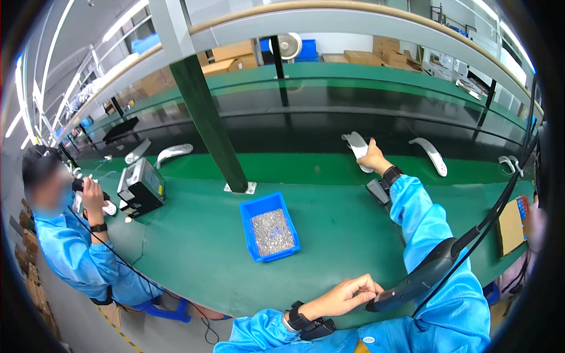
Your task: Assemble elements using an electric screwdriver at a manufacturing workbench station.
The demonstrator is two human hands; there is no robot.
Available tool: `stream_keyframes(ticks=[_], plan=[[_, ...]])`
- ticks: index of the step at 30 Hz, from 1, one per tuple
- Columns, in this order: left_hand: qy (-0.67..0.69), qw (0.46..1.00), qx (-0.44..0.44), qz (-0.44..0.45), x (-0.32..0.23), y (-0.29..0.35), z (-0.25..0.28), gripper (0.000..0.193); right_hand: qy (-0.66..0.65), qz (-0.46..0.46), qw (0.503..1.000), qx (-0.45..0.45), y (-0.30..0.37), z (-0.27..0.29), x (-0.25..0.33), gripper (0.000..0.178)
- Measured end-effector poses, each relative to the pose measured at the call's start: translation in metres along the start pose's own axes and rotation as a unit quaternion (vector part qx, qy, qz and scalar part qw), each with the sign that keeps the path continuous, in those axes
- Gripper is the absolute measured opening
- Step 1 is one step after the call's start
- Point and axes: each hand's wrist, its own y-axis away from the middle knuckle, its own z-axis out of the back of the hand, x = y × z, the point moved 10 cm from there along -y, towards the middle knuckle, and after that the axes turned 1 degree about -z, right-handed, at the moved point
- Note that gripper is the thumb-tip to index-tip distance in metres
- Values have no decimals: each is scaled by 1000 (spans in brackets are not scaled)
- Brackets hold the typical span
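Observation:
My right hand [374,157] reaches far across the bench, its fingers closed on a white curved plastic piece [355,142] at the edge of the dark strip. Near the bench's front edge, my left hand [346,295] is closed, with thumb and fingertips together. What those fingers hold, if anything, is too small to make out. Beside them is the tip of a black electric screwdriver [421,276], which hangs on cables from the right. Left of centre stands a blue bin [246,232] full of small metal screws [272,230].
Another white curved piece [434,156] lies to the right, and one [175,153] far left. A green post [209,123] rises from the bench. A co-worker [76,235] sits at left beside a black and silver box [141,187]. Dark cables [500,200] hang at right.

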Motion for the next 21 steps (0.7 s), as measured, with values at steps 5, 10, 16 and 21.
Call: stream_keyframes(ticks=[5, 10, 16, 21], plan=[[-12, 1000, 1, -12, -9, 2, 1, 20, -283, 237, 879, 302, 125, 4, 44, 79], [-68, 997, -4, -22, -10, 3, -1, 10, -149, 238, 820, 499, 263, -9, 10, 79], [-335, 938, -45, -71, -36, -3, -13, 7, 21, 305, 784, 540, 334, -18, -10, 74], [-575, 789, -211, -47, -56, -4, 23, 12, -314, 314, 749, 491, 318, 33, -8, 106]])
